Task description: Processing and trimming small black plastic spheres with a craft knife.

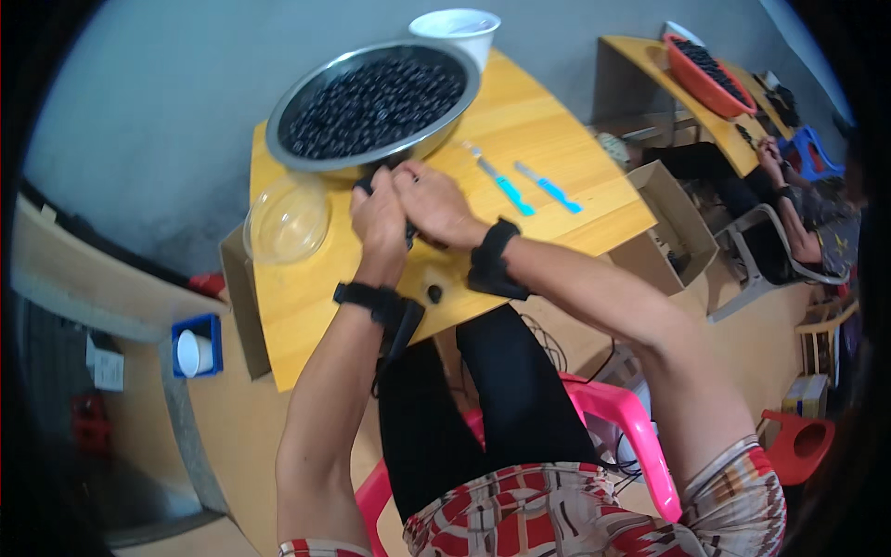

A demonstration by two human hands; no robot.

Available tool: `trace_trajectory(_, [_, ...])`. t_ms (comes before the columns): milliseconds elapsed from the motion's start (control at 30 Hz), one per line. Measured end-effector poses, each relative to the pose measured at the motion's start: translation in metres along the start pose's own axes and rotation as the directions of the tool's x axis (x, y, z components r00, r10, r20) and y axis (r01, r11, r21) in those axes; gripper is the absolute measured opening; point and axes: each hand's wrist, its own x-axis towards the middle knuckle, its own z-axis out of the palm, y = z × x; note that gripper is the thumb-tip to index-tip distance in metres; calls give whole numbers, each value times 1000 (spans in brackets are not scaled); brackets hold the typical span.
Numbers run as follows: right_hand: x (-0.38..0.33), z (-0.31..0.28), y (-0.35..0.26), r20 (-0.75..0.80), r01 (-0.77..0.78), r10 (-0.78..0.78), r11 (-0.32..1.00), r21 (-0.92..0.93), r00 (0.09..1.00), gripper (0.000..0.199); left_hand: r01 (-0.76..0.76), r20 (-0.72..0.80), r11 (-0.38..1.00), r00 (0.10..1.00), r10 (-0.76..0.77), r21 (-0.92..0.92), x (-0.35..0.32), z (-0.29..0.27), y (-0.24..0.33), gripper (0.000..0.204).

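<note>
My left hand (378, 221) and my right hand (432, 202) meet just in front of a metal bowl (280, 160). The fingers of both are closed together; something dark shows between and below them, too covered to name. Heaped in the bowl are small, glossy dark pieces (371, 107). One dark round piece (434, 293) lies near the table's front edge, on a pale spot. To the right of my hands lie two small knives with blue handles (510, 195). A clear plastic bowl (288, 223) stands at the left.
Behind the metal bowl is a white tub (455, 26). Cardboard boxes (666, 218) flank the yellow table (594, 176) below its edges. At the right, another person (807, 218) sits by a second table holding a red basin (701, 79). A blue crate (198, 345) with a white cup is at left.
</note>
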Motion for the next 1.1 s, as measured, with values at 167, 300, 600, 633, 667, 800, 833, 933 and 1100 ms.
trace_trajectory(167, [5,-6,2,0,-19,19,985,-170,1000,43,126,-14,956,992,-127,265,-32,6,42,48])
trace_trajectory(300, [6,-6,5,81,31,-8,954,-297,997,42,-33,40,864,999,15,502,-26,-4,39,47])
trace_trajectory(600, [11,-6,5,170,248,-188,831,-497,967,34,107,271,897,932,-241,429,-16,-21,50,35])
trace_trajectory(633, [12,-7,1,206,278,-196,803,-528,959,33,118,278,901,927,-250,417,-16,-24,53,32])
trace_trajectory(667, [14,-9,-2,212,285,-202,802,-525,956,33,119,271,902,930,-248,415,-17,-26,56,32])
trace_trajectory(800, [13,-20,-11,287,291,-156,801,-523,945,32,117,399,891,863,-309,439,-24,-27,71,26])
trace_trajectory(833, [11,-21,-14,286,216,-80,849,-483,955,31,107,425,881,845,-325,461,-25,-29,73,25])
trace_trajectory(933, [8,-26,-23,308,113,25,899,-423,951,29,98,433,873,838,-331,478,-24,-36,74,25])
trace_trajectory(1100, [3,-43,-16,408,259,-88,884,-388,909,29,44,434,844,842,-319,535,-39,-40,84,24])
